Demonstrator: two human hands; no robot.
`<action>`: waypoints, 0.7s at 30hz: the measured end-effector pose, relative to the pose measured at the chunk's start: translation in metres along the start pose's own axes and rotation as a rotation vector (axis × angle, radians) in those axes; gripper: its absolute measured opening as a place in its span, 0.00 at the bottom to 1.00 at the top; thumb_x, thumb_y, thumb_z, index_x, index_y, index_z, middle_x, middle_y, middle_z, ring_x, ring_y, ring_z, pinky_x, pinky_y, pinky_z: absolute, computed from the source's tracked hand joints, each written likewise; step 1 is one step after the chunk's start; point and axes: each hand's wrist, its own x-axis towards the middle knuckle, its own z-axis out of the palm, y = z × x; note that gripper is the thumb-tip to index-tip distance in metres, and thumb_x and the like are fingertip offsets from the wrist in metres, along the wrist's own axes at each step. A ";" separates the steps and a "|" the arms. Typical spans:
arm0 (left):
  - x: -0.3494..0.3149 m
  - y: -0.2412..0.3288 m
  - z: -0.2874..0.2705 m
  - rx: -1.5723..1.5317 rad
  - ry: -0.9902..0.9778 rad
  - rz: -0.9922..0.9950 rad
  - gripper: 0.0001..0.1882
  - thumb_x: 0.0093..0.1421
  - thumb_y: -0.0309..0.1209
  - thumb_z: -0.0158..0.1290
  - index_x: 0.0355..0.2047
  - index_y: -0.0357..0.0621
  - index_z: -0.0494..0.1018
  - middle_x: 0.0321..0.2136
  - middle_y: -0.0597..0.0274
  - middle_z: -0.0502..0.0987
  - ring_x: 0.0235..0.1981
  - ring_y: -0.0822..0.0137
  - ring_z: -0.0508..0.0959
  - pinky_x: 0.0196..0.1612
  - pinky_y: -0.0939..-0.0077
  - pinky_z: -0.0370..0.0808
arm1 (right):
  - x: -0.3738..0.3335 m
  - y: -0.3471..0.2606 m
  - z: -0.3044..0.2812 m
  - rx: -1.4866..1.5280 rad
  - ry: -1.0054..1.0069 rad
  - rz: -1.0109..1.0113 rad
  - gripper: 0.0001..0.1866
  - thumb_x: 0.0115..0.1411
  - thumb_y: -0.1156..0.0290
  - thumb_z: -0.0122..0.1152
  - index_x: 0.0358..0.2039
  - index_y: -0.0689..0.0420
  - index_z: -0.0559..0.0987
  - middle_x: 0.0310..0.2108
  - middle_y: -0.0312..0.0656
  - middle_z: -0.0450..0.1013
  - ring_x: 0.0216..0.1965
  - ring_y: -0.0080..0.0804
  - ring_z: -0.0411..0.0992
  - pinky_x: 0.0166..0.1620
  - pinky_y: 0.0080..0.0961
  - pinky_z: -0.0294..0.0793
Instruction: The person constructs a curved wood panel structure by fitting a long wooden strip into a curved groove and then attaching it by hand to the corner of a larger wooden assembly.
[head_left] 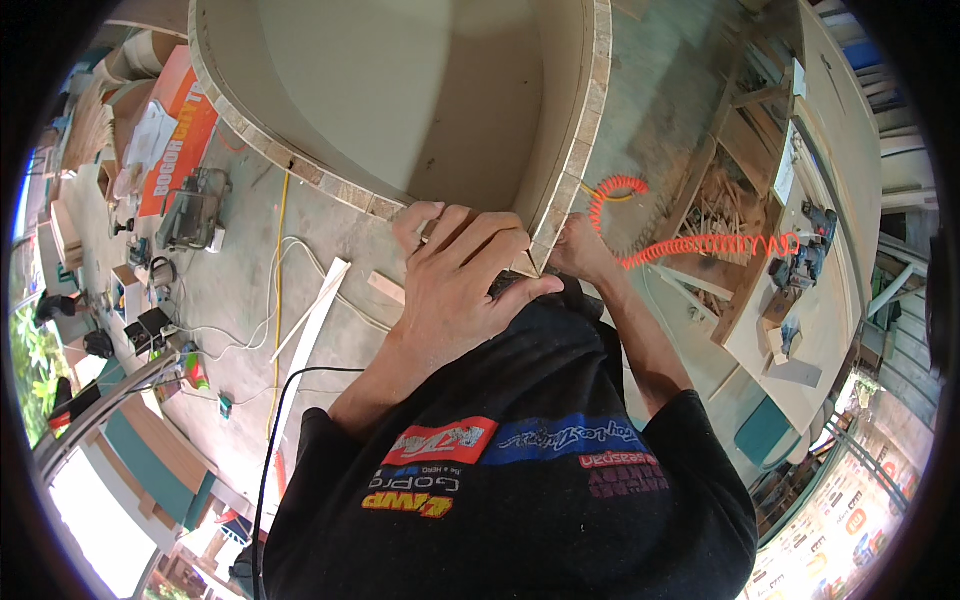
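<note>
A large curved, hollow wooden shell (385,205) with a light inside and a rim of pale wood blocks fills the top of the view, its pointed corner toward my body. My left hand (460,270) lies over the rim beside that corner, fingers bent across the edge and thumb stretched along the near side. On the outer right side of the same corner is my right hand (582,247). Its fingers are mostly hidden behind the shell, so what they hold does not show.
An orange coiled air hose (690,245) runs right to a workbench (830,290) bearing power tools (810,245). Wood offcuts (735,210) lie beneath it. Left, cables and a white strip (312,335) cross the floor near a dark machine (195,210) and an orange banner (180,135).
</note>
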 end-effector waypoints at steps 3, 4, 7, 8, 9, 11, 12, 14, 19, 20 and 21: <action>-0.003 -0.001 -0.001 -0.036 -0.018 -0.022 0.23 0.47 0.51 0.72 0.32 0.50 0.79 0.37 0.69 0.80 0.38 0.65 0.77 0.55 0.61 0.59 | 0.003 -0.011 -0.005 0.013 -0.039 0.102 0.13 0.57 0.66 0.73 0.43 0.51 0.86 0.34 0.44 0.81 0.36 0.45 0.80 0.41 0.37 0.80; -0.003 -0.001 -0.001 -0.044 -0.019 -0.022 0.22 0.46 0.50 0.72 0.32 0.50 0.79 0.37 0.69 0.80 0.38 0.65 0.77 0.55 0.61 0.60 | 0.004 -0.009 -0.006 0.014 -0.043 0.094 0.13 0.57 0.65 0.73 0.43 0.51 0.86 0.34 0.44 0.81 0.36 0.45 0.80 0.41 0.38 0.80; 0.000 0.001 -0.001 -0.044 -0.013 -0.013 0.22 0.46 0.48 0.73 0.32 0.49 0.79 0.37 0.69 0.80 0.38 0.65 0.77 0.53 0.61 0.60 | 0.006 -0.007 -0.008 0.000 -0.062 0.085 0.13 0.57 0.65 0.73 0.43 0.51 0.86 0.35 0.44 0.82 0.36 0.45 0.80 0.41 0.38 0.80; 0.000 0.001 -0.001 -0.028 -0.004 -0.006 0.21 0.45 0.47 0.73 0.32 0.49 0.79 0.37 0.69 0.80 0.37 0.65 0.77 0.53 0.62 0.60 | 0.006 -0.009 -0.009 -0.018 -0.073 0.091 0.13 0.57 0.65 0.73 0.43 0.51 0.86 0.35 0.44 0.82 0.36 0.45 0.81 0.41 0.38 0.80; 0.001 0.002 0.000 -0.013 0.006 0.002 0.21 0.45 0.47 0.74 0.32 0.49 0.79 0.37 0.69 0.80 0.37 0.65 0.76 0.53 0.62 0.60 | 0.005 -0.010 -0.010 -0.038 -0.083 0.097 0.13 0.57 0.65 0.73 0.43 0.52 0.86 0.35 0.43 0.82 0.36 0.45 0.81 0.42 0.38 0.80; 0.002 0.003 -0.001 -0.001 0.012 0.000 0.21 0.44 0.45 0.74 0.32 0.50 0.79 0.37 0.68 0.80 0.37 0.65 0.76 0.52 0.62 0.60 | 0.003 -0.009 -0.008 -0.010 -0.052 0.087 0.13 0.57 0.64 0.73 0.42 0.53 0.86 0.34 0.43 0.81 0.37 0.45 0.80 0.42 0.38 0.79; 0.002 0.003 0.000 0.004 0.015 -0.002 0.21 0.44 0.45 0.74 0.32 0.50 0.79 0.37 0.68 0.80 0.37 0.64 0.76 0.52 0.62 0.60 | 0.002 -0.009 -0.007 0.005 -0.037 0.083 0.13 0.57 0.64 0.73 0.41 0.54 0.86 0.34 0.43 0.81 0.37 0.45 0.80 0.42 0.39 0.79; -0.002 0.001 0.006 -0.029 0.042 -0.020 0.19 0.47 0.45 0.72 0.32 0.50 0.78 0.37 0.70 0.79 0.37 0.66 0.75 0.54 0.61 0.58 | 0.002 -0.009 -0.007 -0.035 -0.060 0.081 0.12 0.56 0.64 0.73 0.39 0.54 0.85 0.33 0.43 0.81 0.37 0.45 0.80 0.42 0.39 0.79; -0.004 0.000 0.009 -0.068 0.057 -0.023 0.19 0.48 0.44 0.71 0.32 0.51 0.76 0.36 0.70 0.78 0.36 0.66 0.75 0.55 0.61 0.56 | 0.001 -0.002 -0.006 -0.070 -0.065 0.025 0.12 0.56 0.62 0.73 0.37 0.54 0.85 0.32 0.42 0.80 0.37 0.46 0.79 0.41 0.41 0.78; -0.004 0.000 0.010 -0.068 0.059 -0.023 0.19 0.48 0.44 0.71 0.31 0.51 0.75 0.36 0.70 0.78 0.36 0.66 0.75 0.55 0.61 0.56 | 0.000 -0.002 -0.006 -0.078 -0.069 0.026 0.12 0.56 0.62 0.73 0.37 0.54 0.85 0.32 0.42 0.80 0.37 0.46 0.79 0.41 0.41 0.78; -0.004 0.000 0.010 -0.067 0.061 -0.023 0.19 0.48 0.44 0.71 0.31 0.51 0.75 0.36 0.70 0.78 0.36 0.66 0.75 0.55 0.61 0.56 | 0.001 -0.003 -0.007 -0.085 -0.072 0.026 0.11 0.56 0.62 0.73 0.36 0.54 0.85 0.32 0.42 0.80 0.37 0.46 0.79 0.41 0.41 0.78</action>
